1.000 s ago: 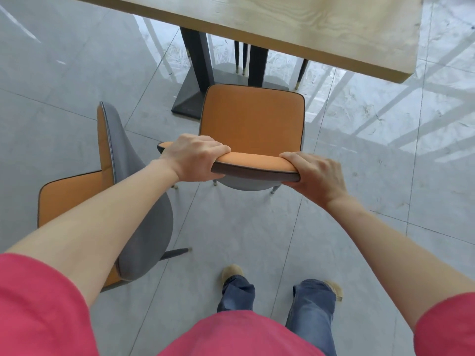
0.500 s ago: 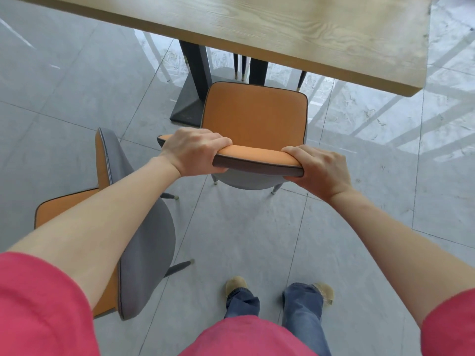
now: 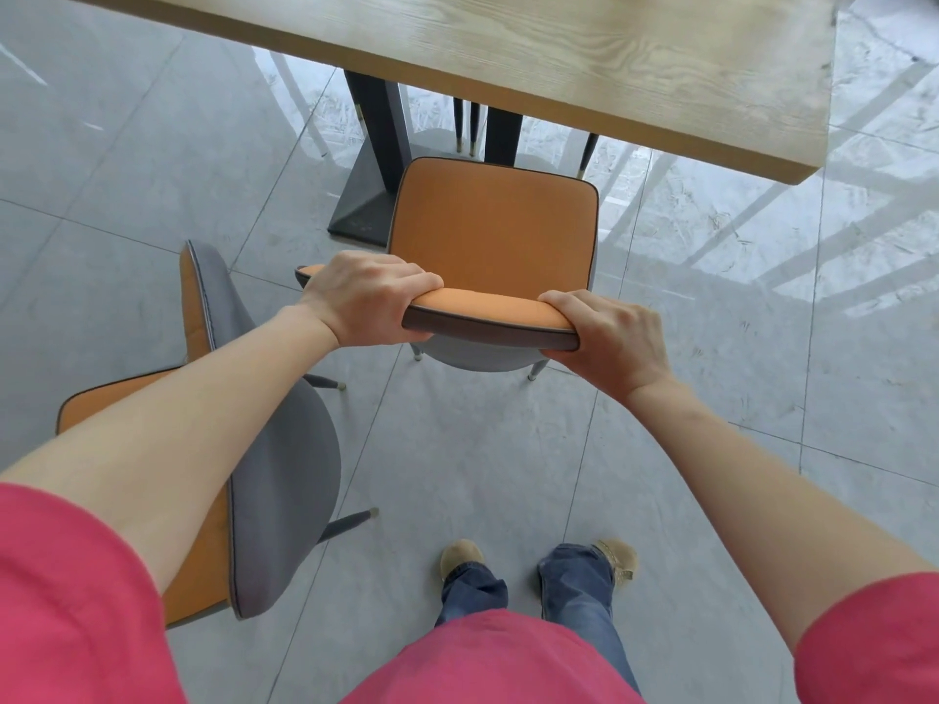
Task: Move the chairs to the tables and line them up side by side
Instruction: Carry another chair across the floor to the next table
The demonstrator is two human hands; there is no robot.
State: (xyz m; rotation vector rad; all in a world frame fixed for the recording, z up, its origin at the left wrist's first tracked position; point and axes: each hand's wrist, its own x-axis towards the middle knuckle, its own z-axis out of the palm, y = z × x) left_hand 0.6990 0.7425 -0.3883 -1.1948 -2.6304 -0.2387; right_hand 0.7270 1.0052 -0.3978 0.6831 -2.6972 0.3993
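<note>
Below the near edge of the wooden surface, an orange chair stands on the grey tiled floor, its seat facing the surface and its front edge just short of being under the overhang. Left hand and right hand each hold the top rail of the chair's backrest: the left grip is clamped over the rail near its left end, fingers curled over the front and knuckles uppermost; the right grip is clamped around the rail's right end, fingers wrapped over the top. Both forearms are extended forward from pink sleeves. The backrest's outer shell is grey, and two slim dark legs with pale tips show beneath it, resting on the tiles. Beyond the seat, the surface's dark pedestal base stands to the left, with further dark legs visible behind. A second chair of the same orange-and-grey pattern stands to the left, turned sideways so that its grey back faces the held chair; the left forearm crosses in front of it, hiding part of its seat. The two chairs are near each other but not touching and not aligned. Blue jeans and tan shoes appear directly behind the held chair.
</note>
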